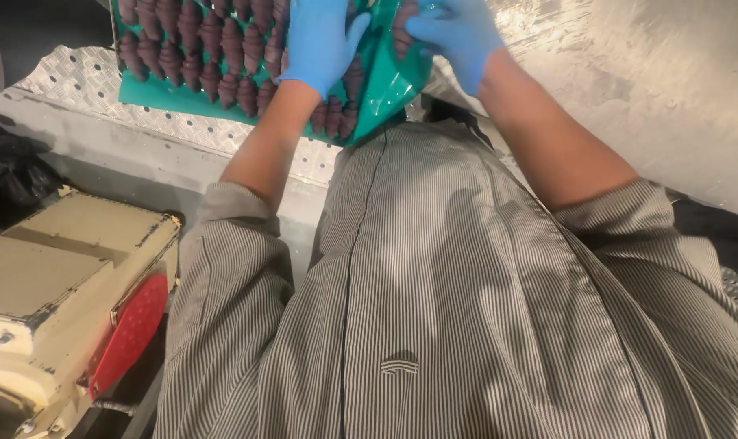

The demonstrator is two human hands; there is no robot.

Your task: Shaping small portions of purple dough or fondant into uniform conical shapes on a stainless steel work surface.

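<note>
striped shirt (pixel 466 325) | green tray (pixel 385 81) under both hands: left (pixel 320 41), right (pixel 458 32)

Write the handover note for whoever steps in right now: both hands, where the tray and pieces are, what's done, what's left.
Left hand: blue glove, palm flat on the dark brown ridged pieces near the middle of the green tray.
Right hand: blue glove, gripping the tray's right edge, which curls upward under it.
Tray: lies on the patterned metal ledge, close against the striped coat.
Done: rows of pieces fill the visible part of the tray.
Left: cannot tell from this view; the tray's far end is out of frame.
Nearby: a cream machine with a red part at lower left.
</note>
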